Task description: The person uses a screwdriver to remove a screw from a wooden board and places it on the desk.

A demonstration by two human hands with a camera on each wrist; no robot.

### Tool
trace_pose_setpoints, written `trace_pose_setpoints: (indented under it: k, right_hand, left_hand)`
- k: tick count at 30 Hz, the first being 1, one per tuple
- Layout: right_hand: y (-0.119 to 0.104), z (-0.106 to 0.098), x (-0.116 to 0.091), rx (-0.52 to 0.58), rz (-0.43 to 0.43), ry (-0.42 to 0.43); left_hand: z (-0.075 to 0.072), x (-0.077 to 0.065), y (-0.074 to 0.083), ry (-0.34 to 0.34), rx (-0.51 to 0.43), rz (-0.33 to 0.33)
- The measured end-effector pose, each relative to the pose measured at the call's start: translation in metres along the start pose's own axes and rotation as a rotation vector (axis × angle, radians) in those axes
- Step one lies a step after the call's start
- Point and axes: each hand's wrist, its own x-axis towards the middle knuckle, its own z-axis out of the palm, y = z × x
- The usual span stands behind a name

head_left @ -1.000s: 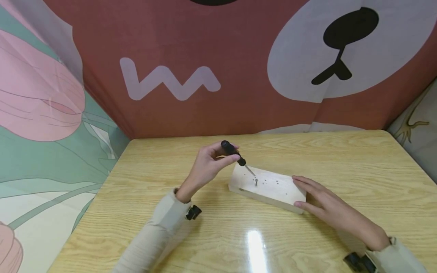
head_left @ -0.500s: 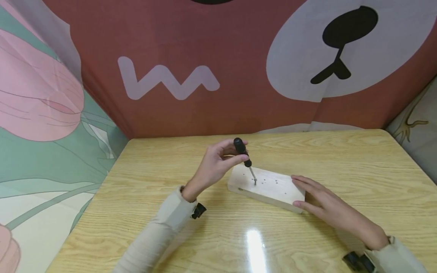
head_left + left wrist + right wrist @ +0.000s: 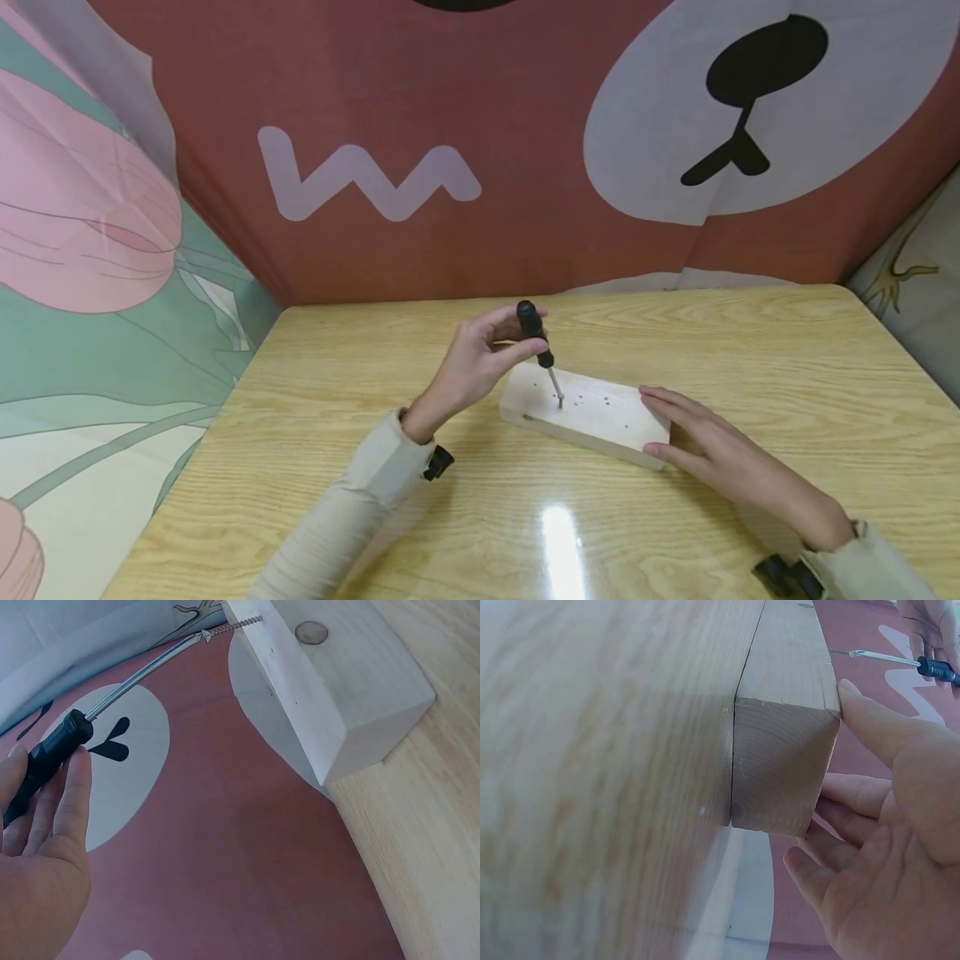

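One left hand, one right hand, one screwdriver, one screw, one block, one counter and two wrist cameras are counted.

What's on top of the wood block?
On the wood block, a screw stands with the screwdriver tip at its head; small holes dot the face. The right hand holds one end. Any thread inside the wood can't be seen.

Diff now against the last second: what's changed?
The left hand shifted right, swinging the screwdriver more upright, tip now at the head of the screw. Nothing newly gripped or released. Unchanged: right hand on the right end of the wood block, screw upright on it.
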Motion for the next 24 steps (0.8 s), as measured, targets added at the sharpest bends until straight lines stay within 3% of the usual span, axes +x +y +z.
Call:
trace_pose_setpoints:
  k: [17,24]
  right_hand:
    - [-0.0023,0.0003,-0.0017,0.006,-0.003,0.004]
    - [-0.0015,0.0004,-0.0016,-0.001,-0.006,0.005]
  left_hand:
    - [0.0018,0.0042,-0.0020,0.037,0.031,-0.037]
    - [0.0045,0.0043,0.0010,0.013,0.006,-0.046]
